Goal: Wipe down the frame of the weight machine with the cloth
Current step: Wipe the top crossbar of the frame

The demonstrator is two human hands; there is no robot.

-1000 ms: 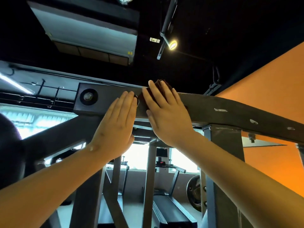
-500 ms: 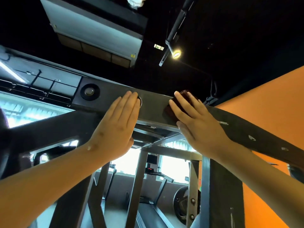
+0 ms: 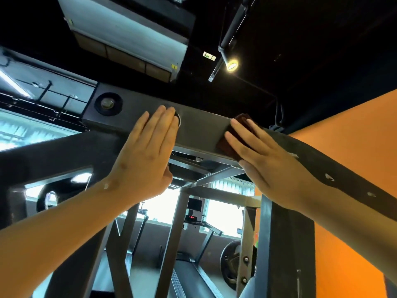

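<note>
The weight machine's dark grey top beam (image 3: 202, 130) runs overhead from left to right, with a round bolt cap (image 3: 108, 103) near its left end. My left hand (image 3: 148, 151) lies flat against the beam's face, fingers straight and together. To its right, my right hand (image 3: 264, 155) presses a dark reddish-brown cloth (image 3: 227, 147) flat on the beam with straight fingers. Most of the cloth is hidden under that hand; only its edges show.
A thick upright post (image 3: 287, 244) stands below my right hand, and a slanted brace (image 3: 53, 155) runs down to the left. An orange wall (image 3: 354, 147) is at the right. Treadmills (image 3: 193, 274) and a weight plate (image 3: 233, 263) sit below. A ceiling spotlight (image 3: 232, 65) hangs above.
My right hand has slid the cloth rightward along the beam, away from the left hand. The left hand has stayed in place while the view tilted upward slightly.
</note>
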